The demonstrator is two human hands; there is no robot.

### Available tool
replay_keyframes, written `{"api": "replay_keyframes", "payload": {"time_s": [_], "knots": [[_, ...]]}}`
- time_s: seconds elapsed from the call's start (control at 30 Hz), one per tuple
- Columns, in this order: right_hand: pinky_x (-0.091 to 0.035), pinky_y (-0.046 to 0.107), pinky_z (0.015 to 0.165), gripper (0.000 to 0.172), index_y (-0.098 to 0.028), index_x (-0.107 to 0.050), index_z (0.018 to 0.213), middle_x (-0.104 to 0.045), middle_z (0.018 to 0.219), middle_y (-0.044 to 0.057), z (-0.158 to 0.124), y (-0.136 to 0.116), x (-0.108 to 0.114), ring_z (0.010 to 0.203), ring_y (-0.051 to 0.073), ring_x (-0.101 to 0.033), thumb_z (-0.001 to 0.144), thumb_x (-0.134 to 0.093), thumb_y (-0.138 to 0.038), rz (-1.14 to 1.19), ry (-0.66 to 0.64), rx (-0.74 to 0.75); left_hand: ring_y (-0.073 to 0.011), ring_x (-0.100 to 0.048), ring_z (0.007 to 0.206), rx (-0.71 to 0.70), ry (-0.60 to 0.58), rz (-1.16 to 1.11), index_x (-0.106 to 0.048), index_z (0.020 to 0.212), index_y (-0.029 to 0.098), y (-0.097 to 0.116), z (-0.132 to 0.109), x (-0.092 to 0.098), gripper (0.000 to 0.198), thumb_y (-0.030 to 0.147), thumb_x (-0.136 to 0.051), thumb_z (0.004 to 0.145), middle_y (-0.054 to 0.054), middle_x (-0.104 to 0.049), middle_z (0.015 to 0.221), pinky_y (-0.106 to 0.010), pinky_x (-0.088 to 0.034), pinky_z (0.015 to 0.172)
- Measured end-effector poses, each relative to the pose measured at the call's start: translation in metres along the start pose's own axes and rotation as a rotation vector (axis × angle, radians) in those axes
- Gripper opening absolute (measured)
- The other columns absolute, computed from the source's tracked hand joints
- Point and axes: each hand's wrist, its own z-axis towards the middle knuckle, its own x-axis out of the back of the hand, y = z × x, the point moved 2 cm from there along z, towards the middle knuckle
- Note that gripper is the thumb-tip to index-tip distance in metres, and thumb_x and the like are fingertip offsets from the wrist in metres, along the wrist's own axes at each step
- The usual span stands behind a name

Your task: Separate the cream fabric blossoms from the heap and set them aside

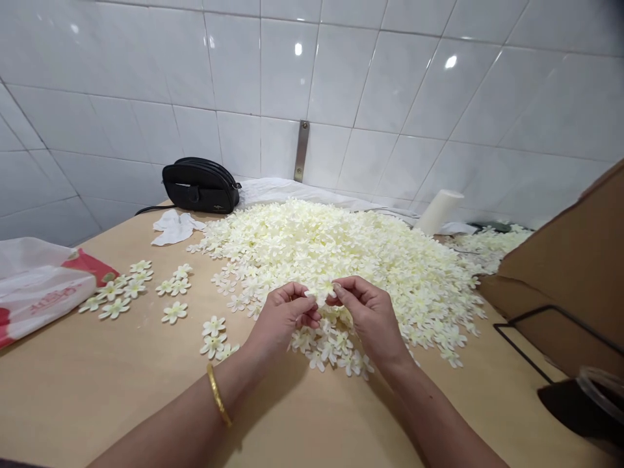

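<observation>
Between my two hands, just above the near edge of a big heap of flowers (312,237), is a cream-white artificial flower (322,288) with a yellowish centre. The thumb and forefinger of my left hand (288,312) pinch its left petal. On the other side, my right hand (369,311) grips a right petal the same way. More loose flowers (336,348) lie on the table below my fingers. Left of my left wrist, which wears a gold bangle, a few flowers (213,326) rest apart from the heap.
Small groups of flowers (121,286) lie at left beside a white-and-red plastic bag (43,279). Against the tiled wall stand a black pouch (201,186) with crumpled tissue (176,226) before it, and a tilted white cylinder (439,211). A cardboard box (570,266) and black metal frame (524,344) bound the right.
</observation>
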Motion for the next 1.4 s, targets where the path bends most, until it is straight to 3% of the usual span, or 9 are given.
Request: {"api": "replay_keyframes", "payload": {"time_s": [0.2,0.33,0.43,0.57,0.8,0.9,1.07,1.3,1.4], "knots": [[-0.046,0.026,0.063,0.015,-0.016,-0.059,0.072,-0.056,0.062,-0.001,0.005,0.004,0.002,0.060,0.011,-0.055,0.065,-0.063,-0.027,0.268,0.046,-0.084,-0.0092,-0.052,0.048,-0.037,0.038,0.027,-0.042,0.064,0.017,0.001,0.000,0.003,0.022,0.015,-0.063,0.058,0.005,-0.051,0.048,-0.021,-0.042,0.049],[-0.043,0.025,0.062,0.012,-0.016,-0.059,0.072,-0.056,0.065,-0.001,0.002,-0.001,0.002,0.064,0.012,-0.053,0.070,-0.059,-0.028,0.071,0.089,0.023,-0.0084,-0.047,0.039,-0.055,0.088,0.132,-0.043,0.077,0.019,0.004,-0.003,0.002,0.027,0.011,-0.059,0.058,0.006,-0.052,0.045,-0.018,-0.035,0.039],[-0.042,0.024,0.061,0.011,-0.016,-0.058,0.072,-0.056,0.065,0.000,-0.001,-0.004,0.001,0.064,0.012,-0.053,0.073,-0.055,-0.027,-0.069,0.082,0.084,-0.0079,-0.046,0.038,-0.041,0.037,0.162,-0.045,0.074,0.019,0.005,-0.003,0.001,0.021,0.011,-0.056,0.058,0.005,-0.054,0.047,-0.018,-0.034,0.038],[-0.041,0.024,0.059,0.011,-0.016,-0.058,0.074,-0.056,0.067,0.000,-0.002,-0.005,0.001,0.064,0.012,-0.052,0.075,-0.052,-0.026,-0.151,0.073,0.142,-0.0060,-0.043,0.035,0.047,-0.120,0.267,-0.045,0.058,0.016,0.003,-0.004,0.001,0.009,0.009,-0.052,0.057,0.003,-0.053,0.046,-0.017,-0.032,0.036],[-0.043,0.028,0.069,0.014,-0.018,-0.061,0.085,-0.061,0.080,0.003,-0.001,-0.004,0.005,0.074,0.015,-0.056,0.078,-0.049,-0.021,-0.310,0.143,0.336,-0.0065,-0.044,0.034,0.365,-0.592,0.630,-0.051,0.052,0.014,-0.003,-0.016,-0.003,0.005,0.013,-0.053,0.057,0.002,-0.051,0.044,-0.018,-0.035,0.037],[-0.043,0.029,0.072,0.015,-0.018,-0.061,0.085,-0.061,0.082,0.004,-0.002,-0.006,0.004,0.077,0.015,-0.056,0.078,-0.048,-0.017,-0.357,0.128,0.449,-0.0069,-0.044,0.036,0.469,-0.686,0.823,-0.052,0.053,0.015,-0.007,-0.020,-0.001,0.008,0.019,-0.055,0.059,0.002,-0.049,0.045,-0.017,-0.033,0.035],[-0.044,0.028,0.068,0.017,-0.019,-0.061,0.087,-0.060,0.079,0.004,-0.004,-0.005,0.002,0.074,0.015,-0.055,0.079,-0.046,-0.016,-0.423,0.102,0.531,-0.0073,-0.039,0.033,0.510,-0.654,1.063,-0.052,0.051,0.016,-0.009,-0.022,0.000,0.017,0.031,-0.058,0.059,0.003,-0.046,0.042,-0.019,-0.031,0.033],[-0.044,0.030,0.066,0.018,-0.019,-0.061,0.088,-0.059,0.076,0.005,-0.004,-0.001,0.000,0.073,0.016,-0.054,0.080,-0.044,-0.016,-0.496,0.073,0.562,-0.0079,-0.036,0.033,0.350,-0.553,1.215,-0.047,0.043,0.017,-0.004,-0.022,0.002,0.028,0.035,-0.068,0.048,0.002,-0.043,0.038,-0.019,-0.027,0.031],[-0.044,0.030,0.067,0.019,-0.019,-0.061,0.088,-0.058,0.076,0.005,-0.003,0.000,0.000,0.072,0.015,-0.053,0.079,-0.045,-0.014,-0.500,0.079,0.573,-0.0083,-0.038,0.034,0.266,-0.510,1.173,-0.050,0.044,0.016,0.003,-0.021,0.003,0.029,0.038,-0.065,0.052,0.001,-0.046,0.039,-0.019,-0.025,0.031]]}}
